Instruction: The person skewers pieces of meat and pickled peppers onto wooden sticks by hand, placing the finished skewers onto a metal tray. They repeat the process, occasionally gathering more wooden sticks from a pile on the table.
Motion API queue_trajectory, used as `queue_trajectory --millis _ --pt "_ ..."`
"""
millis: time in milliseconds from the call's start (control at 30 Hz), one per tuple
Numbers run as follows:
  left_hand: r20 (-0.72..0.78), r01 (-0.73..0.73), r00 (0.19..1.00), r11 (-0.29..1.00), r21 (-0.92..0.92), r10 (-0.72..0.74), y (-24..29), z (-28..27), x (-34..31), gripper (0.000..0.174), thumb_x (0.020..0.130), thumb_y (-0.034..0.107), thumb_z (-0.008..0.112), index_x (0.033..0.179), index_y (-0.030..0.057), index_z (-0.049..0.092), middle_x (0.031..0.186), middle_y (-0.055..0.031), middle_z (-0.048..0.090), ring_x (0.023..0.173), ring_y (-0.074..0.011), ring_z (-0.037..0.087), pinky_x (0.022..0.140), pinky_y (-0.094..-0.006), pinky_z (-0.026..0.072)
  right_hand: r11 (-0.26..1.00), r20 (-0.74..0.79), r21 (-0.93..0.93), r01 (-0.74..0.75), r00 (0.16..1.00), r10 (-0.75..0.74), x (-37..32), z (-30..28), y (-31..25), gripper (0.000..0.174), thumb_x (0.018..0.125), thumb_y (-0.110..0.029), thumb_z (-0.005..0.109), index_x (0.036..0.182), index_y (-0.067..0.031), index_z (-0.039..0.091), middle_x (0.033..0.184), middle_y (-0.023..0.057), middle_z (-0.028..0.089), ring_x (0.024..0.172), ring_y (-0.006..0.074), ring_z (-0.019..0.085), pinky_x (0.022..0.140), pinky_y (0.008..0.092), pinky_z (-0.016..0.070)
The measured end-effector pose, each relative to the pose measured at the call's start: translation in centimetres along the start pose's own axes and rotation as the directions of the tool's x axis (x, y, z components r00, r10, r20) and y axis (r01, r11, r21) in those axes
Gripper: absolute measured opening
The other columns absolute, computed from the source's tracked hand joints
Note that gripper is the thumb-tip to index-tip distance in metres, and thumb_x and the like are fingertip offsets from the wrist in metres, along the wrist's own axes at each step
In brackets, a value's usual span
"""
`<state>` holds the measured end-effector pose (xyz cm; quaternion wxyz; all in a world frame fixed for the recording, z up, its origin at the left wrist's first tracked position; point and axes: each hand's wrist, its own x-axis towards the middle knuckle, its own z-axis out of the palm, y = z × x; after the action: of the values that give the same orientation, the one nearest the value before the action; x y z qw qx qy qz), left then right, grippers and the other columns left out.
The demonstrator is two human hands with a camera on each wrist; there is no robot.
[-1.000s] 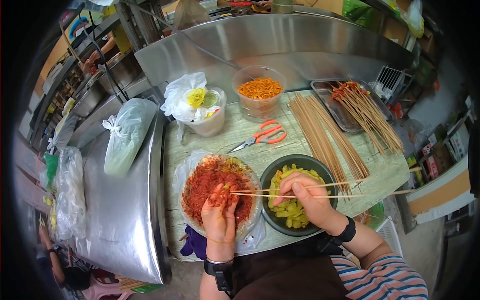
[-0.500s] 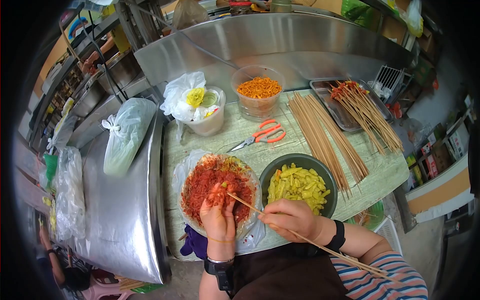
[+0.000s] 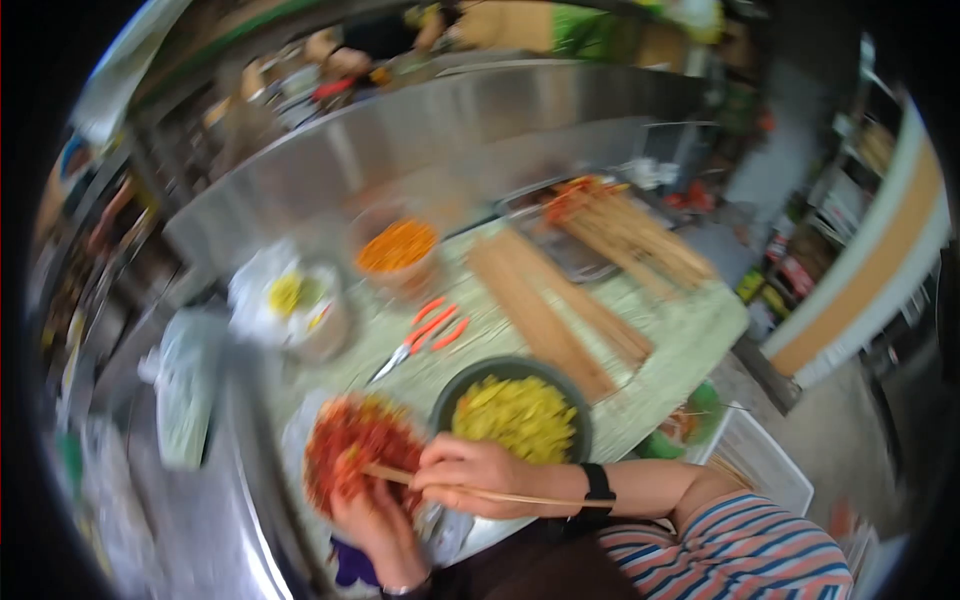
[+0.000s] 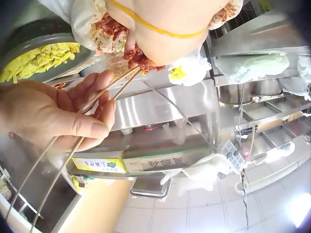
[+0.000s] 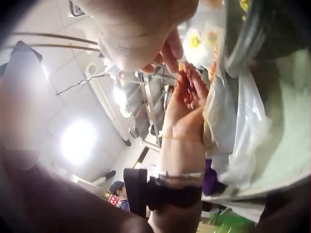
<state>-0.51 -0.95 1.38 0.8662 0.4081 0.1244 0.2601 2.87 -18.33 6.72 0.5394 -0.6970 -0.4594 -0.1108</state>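
Note:
In the head view my left hand point(image 3: 375, 530) pinches a small piece of red-coated meat at its fingertips, above a plastic-lined bowl of red seasoned meat point(image 3: 350, 430). The left wrist view shows that red piece point(image 4: 143, 60) close, with the tips of two bamboo skewers point(image 4: 58, 182) right at it. My right hand point(image 3: 475, 478) grips these skewers, thumb and fingers round them, their long ends pointing back to the right. Behind the right hand stands a dark bowl point(image 3: 445, 395) of yellow-green pickled peppers point(image 3: 515, 415).
Orange-handled scissors point(image 3: 430, 325) lie behind the bowls. Further back are a tub of orange shreds point(image 3: 398, 246), a bagged tub point(image 3: 320, 335) and loose skewers point(image 3: 540, 315). Filled skewers point(image 3: 630, 235) rest on a metal tray. A purple cloth point(image 3: 350, 565) hangs at the front edge.
The head view has turned and blurred, shifting the table left and down. My right hand has moved from over the peppers to beside my left hand, bringing the skewers along.

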Motion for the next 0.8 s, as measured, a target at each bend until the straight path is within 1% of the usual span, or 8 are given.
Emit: queue_trajectory --millis 200,267,333,367,600,667,733,800 --pt "0.065 0.025 0.998 0.992 -0.121 -0.017 0.3 -0.6 -0.1 0.042 0.093 0.020 0.045 0.132 0.0053 0.039 0.133 -0.0102 0.046 0.121 -0.0255 0.042 0.094 -0.0375 0.0400 0.532 0.074 0.665 -0.524 0.756 0.651 -4.0 -7.9 1.0 0.018 0.092 -0.013 0.053 0.101 0.0011 0.060 0.092 0.0072 0.062 0.082 0.0129 0.062 0.068 0.0254 0.0513" --pt "0.151 0.119 0.984 0.977 -0.179 -0.093 0.6 -0.2 -0.4 0.050 0.092 0.022 0.045 0.139 0.0074 0.032 0.138 -0.0117 0.041 0.129 -0.0311 0.034 0.103 -0.0454 0.0335 0.560 -0.057 0.682 -0.470 0.729 0.682 -5.6 -10.7 2.5 0.020 0.093 -0.014 0.051 0.103 0.0016 0.059 0.094 0.0074 0.063 0.083 0.0145 0.062 0.070 0.0253 0.0515" --pt "0.276 -0.200 0.959 0.836 0.511 0.061 0.3 -1.1 -0.3 0.050 0.095 0.025 0.038 0.141 0.0091 0.029 0.142 -0.0095 0.036 0.132 -0.0314 0.028 0.107 -0.0455 0.0279 0.615 -0.285 0.711 -0.342 0.659 0.696 -6.5 -13.9 4.2 0.023 0.094 -0.014 0.048 0.108 0.0022 0.057 0.098 0.0088 0.063 0.085 0.0166 0.062 0.073 0.0263 0.0515" --pt "0.048 0.073 0.996 0.997 -0.003 -0.073 1.0 0.9 -0.9 0.048 0.096 0.027 0.033 0.140 0.0075 0.031 0.144 -0.0110 0.034 0.132 -0.0312 0.030 0.109 -0.0445 0.0236 0.649 -0.392 0.715 -0.258 0.621 0.679 -6.5 -15.8 5.1 0.025 0.095 -0.015 0.047 0.111 0.0023 0.055 0.099 0.0100 0.062 0.087 0.0172 0.062 0.075 0.0274 0.0514" --pt "0.197 -0.162 0.977 0.876 0.454 0.079 0.5 0.7 -1.1 0.046 0.094 0.018 0.040 0.138 0.0039 0.033 0.142 -0.0139 0.036 0.128 -0.0326 0.038 0.109 -0.0435 0.0235 0.713 -0.665 0.700 -0.041 0.326 0.672 -4.2 -27.1 17.5 0.032 0.097 -0.021 0.043 0.122 -0.0017 0.046 0.114 0.0117 0.054 0.097 0.0210 0.058 0.079 0.0329 0.0495" --pt "0.070 0.002 0.998 0.997 0.077 -0.008 0.6 1.0 -1.0 0.046 0.091 0.019 0.050 0.132 0.0012 0.041 0.138 -0.0153 0.042 0.123 -0.0332 0.043 0.107 -0.0431 0.0270 0.695 -0.665 0.718 -0.036 0.260 0.700 -3.4 -28.5 20.4 0.032 0.096 -0.021 0.045 0.122 -0.0022 0.046 0.115 0.0121 0.053 0.097 0.0209 0.058 0.078 0.0324 0.0495" --pt "0.344 -0.462 0.885 0.498 0.734 0.313 1.3 2.0 -1.8 0.047 0.087 0.026 0.057 0.125 -0.0009 0.049 0.132 -0.0166 0.048 0.119 -0.0341 0.046 0.104 -0.0441 0.0317 0.676 -0.658 0.736 -0.037 0.193 0.727 -3.5 -29.1 21.8 0.032 0.095 -0.021 0.046 0.121 -0.0027 0.046 0.116 0.0124 0.053 0.097 0.0209 0.058 0.077 0.0319 0.0495" --pt "0.326 -0.454 0.888 0.501 0.737 0.326 1.2 1.7 -1.6 0.048 0.086 0.029 0.059 0.122 -0.0013 0.052 0.130 -0.0170 0.049 0.118 -0.0343 0.046 0.103 -0.0440 0.0325 0.656 -0.655 0.754 0.030 0.095 0.749 -3.4 -28.7 22.0 0.030 0.094 -0.021 0.049 0.117 -0.0020 0.050 0.108 0.0115 0.058 0.091 0.0185 0.059 0.073 0.0302 0.0499"
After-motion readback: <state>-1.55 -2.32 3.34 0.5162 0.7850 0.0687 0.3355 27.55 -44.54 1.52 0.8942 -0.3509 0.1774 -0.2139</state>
